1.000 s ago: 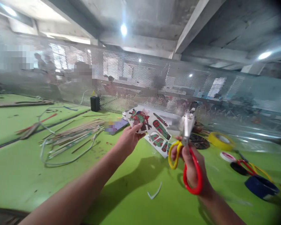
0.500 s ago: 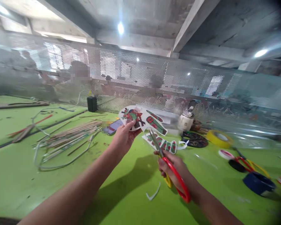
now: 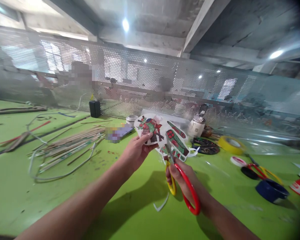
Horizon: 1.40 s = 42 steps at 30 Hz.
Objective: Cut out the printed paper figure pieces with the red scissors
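Note:
My left hand (image 3: pixel 140 150) pinches the lower edge of a white paper sheet (image 3: pixel 162 125) printed with red and green figures, thumb on top. In my right hand (image 3: pixel 182 171) are scissors (image 3: pixel 190 190) with one red and one yellow handle. Their blades point up and away, against the sheet's lower edge between its printed shapes; the tips are hard to make out. Under the sheet, partly covered, lies another cut piece (image 3: pixel 177 154) with smaller red and green shapes. A thin white paper scrap (image 3: pixel 161 204) lies on the green table (image 3: pixel 130 213) below the scissors.
Bamboo sticks (image 3: pixel 72 141), a looped cable, a black box (image 3: pixel 94 109) and a phone (image 3: pixel 121 132) are on the left. At the right are a white kettle (image 3: pixel 197 126), yellow tape (image 3: pixel 232 145), blue tape (image 3: pixel 272 191) and other scissors (image 3: pixel 261 170). A perforated screen stands behind.
The printed sheet has shifted right and now covers more of the piece beneath. The scissors have turned more upright, with their blades at the sheet and the yellow handle swung left.

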Tool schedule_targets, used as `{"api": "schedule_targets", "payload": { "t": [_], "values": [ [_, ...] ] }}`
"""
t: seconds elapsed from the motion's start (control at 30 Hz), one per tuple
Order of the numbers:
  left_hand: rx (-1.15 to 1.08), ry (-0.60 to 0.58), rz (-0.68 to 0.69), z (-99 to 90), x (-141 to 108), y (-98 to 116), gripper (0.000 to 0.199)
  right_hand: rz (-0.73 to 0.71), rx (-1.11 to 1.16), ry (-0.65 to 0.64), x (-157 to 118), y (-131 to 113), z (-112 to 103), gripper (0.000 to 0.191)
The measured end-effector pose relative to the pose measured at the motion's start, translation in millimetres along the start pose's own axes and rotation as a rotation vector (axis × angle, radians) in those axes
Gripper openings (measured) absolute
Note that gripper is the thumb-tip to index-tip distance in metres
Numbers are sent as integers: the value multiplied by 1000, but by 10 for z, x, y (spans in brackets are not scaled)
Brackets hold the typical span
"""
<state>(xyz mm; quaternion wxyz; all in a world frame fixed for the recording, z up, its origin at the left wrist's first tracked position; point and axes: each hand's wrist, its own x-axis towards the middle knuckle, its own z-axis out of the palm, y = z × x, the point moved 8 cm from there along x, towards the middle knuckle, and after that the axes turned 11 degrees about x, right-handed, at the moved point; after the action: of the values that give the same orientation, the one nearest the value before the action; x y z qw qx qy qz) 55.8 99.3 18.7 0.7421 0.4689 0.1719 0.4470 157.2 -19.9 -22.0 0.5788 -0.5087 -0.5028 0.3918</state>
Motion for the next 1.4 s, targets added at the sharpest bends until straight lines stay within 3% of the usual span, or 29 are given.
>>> {"api": "schedule_targets", "payload": {
  "t": [0.1, 0.27, 1.13, 1.4],
  "values": [
    [-6, -20, -7, 47, -26, -6, 6, 6, 34, 6, 1, 0, -14, 54],
    [-4, -15, -11, 78, -49, 28, 8, 16, -10, 9, -8, -42, -31, 63],
    [-2, 17, -8, -3, 9, 43, 5, 77, -37, 147, -136, -202, -38, 61],
    [5, 6, 6, 3, 18, 55, 6, 49, -14, 118, -52, -87, -55, 63]
  ]
}}
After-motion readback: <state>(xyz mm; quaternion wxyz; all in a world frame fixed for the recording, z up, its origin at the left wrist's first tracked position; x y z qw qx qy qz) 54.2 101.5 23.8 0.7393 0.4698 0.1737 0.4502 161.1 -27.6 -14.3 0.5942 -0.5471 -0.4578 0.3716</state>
